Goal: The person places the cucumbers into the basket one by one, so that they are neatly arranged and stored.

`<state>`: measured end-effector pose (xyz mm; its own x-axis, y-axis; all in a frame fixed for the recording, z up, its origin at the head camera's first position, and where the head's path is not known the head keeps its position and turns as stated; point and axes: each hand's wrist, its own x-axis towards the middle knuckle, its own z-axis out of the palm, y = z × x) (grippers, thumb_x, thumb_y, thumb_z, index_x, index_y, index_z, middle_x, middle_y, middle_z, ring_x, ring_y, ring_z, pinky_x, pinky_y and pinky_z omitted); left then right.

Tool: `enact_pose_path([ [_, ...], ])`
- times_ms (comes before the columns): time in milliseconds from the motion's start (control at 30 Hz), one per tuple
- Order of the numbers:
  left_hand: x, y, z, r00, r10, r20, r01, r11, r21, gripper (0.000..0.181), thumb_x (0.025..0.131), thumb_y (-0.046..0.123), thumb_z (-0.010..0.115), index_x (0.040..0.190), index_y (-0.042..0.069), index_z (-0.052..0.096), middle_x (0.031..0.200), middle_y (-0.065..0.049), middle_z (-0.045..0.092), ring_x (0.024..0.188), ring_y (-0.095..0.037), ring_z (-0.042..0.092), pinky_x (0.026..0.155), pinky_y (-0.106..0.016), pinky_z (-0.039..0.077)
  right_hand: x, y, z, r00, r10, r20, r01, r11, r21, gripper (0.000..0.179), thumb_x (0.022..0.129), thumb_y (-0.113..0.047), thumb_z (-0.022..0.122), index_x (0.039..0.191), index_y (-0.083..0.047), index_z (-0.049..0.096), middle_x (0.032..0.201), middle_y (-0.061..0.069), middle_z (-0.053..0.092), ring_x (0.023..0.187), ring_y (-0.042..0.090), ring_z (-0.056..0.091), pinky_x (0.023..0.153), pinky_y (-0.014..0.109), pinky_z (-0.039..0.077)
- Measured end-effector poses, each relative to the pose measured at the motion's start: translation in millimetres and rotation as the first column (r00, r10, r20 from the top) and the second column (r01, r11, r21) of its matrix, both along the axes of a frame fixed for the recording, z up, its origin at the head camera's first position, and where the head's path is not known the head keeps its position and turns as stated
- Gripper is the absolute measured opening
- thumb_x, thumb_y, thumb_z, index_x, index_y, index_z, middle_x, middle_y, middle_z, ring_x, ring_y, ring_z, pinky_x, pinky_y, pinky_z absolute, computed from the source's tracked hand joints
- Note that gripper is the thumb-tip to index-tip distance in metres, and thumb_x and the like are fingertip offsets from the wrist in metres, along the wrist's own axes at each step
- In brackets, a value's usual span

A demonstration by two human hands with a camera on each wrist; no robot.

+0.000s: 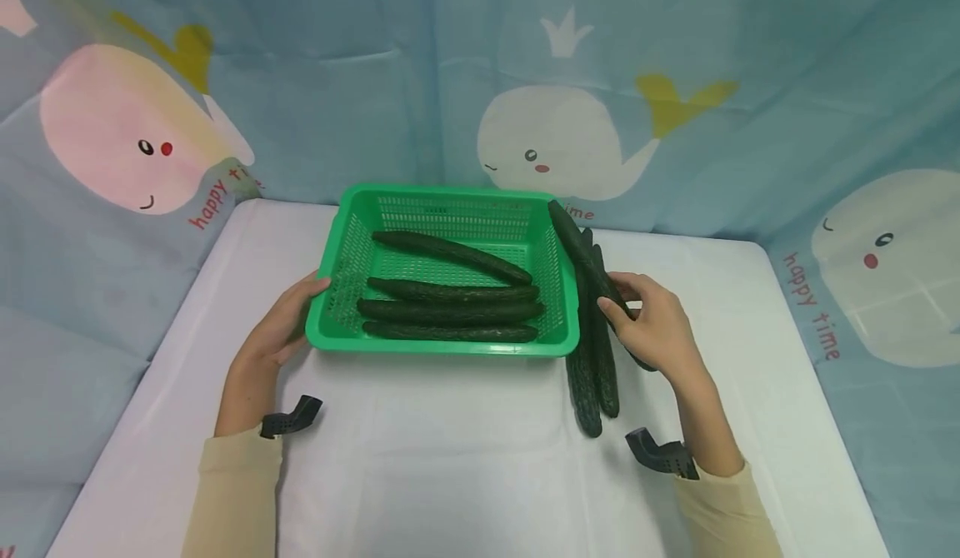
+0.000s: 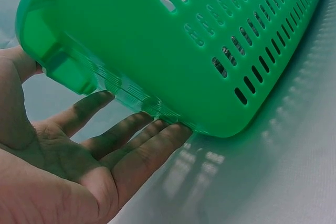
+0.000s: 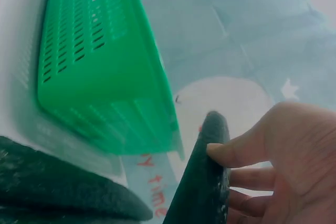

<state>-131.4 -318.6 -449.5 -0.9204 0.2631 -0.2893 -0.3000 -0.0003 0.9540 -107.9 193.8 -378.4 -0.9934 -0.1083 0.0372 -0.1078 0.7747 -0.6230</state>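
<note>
A green plastic basket [image 1: 442, 346] stands on the white-covered table with several dark green cucumbers [image 1: 450, 312] lying in it. My left hand [image 1: 288, 321] holds the basket's left end, thumb over the rim. In the left wrist view its fingertips [image 2: 181, 129] touch the outer wall. My right hand [image 1: 652, 325] pinches one cucumber [image 1: 581, 246] between thumb and fingers, to the right of the basket. This cucumber slants, its far end overlapping the basket's right back corner in the head view. Beneath it, two more cucumbers [image 1: 583, 383] lie side by side along the basket's right edge.
A blue cloth [image 1: 420, 108] printed with whales hangs behind the table and at both sides. White cloth [image 1: 450, 458] covers the table. A black wrist camera [image 1: 292, 418] sits on the left wrist and another black camera [image 1: 662, 454] on the right.
</note>
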Motion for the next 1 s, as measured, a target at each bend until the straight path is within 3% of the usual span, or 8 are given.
enact_pose_path([
  [167, 0.2, 0.0, -0.9, 1.0, 0.014, 0.005, -0.014, 1.0, -0.004, 0.074, 0.113, 0.044, 0.043, 0.17, 0.006, 0.014, 0.132, 0.012, 0.064, 0.114, -0.001, 0.069, 0.092, -0.021, 0.06, -4.3, -14.2, 8.3, 0.999, 0.042, 0.004, -0.042, 0.998, 0.04, 0.046, 0.106, -0.021, 0.065, 0.148, -0.004, 0.059, 0.137, 0.023, 0.066, 0.117, 0.042, 0.069, 0.092, 0.059, 0.059],
  [367, 2.2, -2.6, -0.2, 1.0, 0.025, -0.005, -0.025, 1.0, 0.014, 0.073, 0.113, 0.042, 0.045, 0.17, 0.005, 0.016, 0.13, 0.011, 0.066, 0.112, -0.003, 0.07, 0.092, -0.022, 0.06, -11.3, -32.5, 17.4, 0.994, 0.111, -0.013, -0.11, 0.991, 0.081, 0.043, 0.105, -0.02, 0.065, 0.145, -0.004, 0.062, 0.126, 0.019, 0.071, 0.088, 0.032, 0.067, 0.073, 0.048, 0.053],
  [600, 0.1, 0.3, 0.4, 1.0, 0.02, 0.008, -0.02, 1.0, 0.002, 0.073, 0.113, 0.043, 0.044, 0.171, 0.009, 0.015, 0.137, 0.01, 0.059, 0.117, -0.002, 0.066, 0.094, -0.021, 0.059, -19.2, -44.6, 29.4, 0.987, 0.162, -0.02, -0.16, 0.982, 0.098, 0.043, 0.105, -0.02, 0.065, 0.145, -0.006, 0.062, 0.135, 0.019, 0.069, 0.113, 0.038, 0.07, 0.086, 0.059, 0.057],
  [767, -2.9, 3.1, -0.2, 1.0, 0.024, 0.016, -0.024, 1.0, -0.019, 0.073, 0.113, 0.046, 0.044, 0.171, 0.011, 0.015, 0.14, 0.009, 0.055, 0.12, -0.002, 0.064, 0.096, -0.02, 0.058, -20.9, -55.6, 37.2, 0.978, 0.204, -0.039, -0.198, 0.971, 0.131, 0.043, 0.105, -0.02, 0.066, 0.146, -0.006, 0.062, 0.14, 0.018, 0.067, 0.113, 0.039, 0.07, 0.084, 0.059, 0.058],
  [1000, -3.6, 2.0, -1.9, 1.0, 0.021, 0.012, -0.021, 1.0, -0.011, 0.073, 0.113, 0.045, 0.043, 0.17, 0.008, 0.016, 0.135, 0.01, 0.061, 0.117, -0.002, 0.068, 0.095, -0.021, 0.059, -28.3, -78.4, 44.7, 0.954, 0.287, -0.087, -0.265, 0.943, 0.202, 0.041, 0.105, -0.018, 0.067, 0.144, -0.008, 0.064, 0.136, 0.014, 0.069, 0.087, 0.027, 0.069, 0.059, 0.039, 0.051],
])
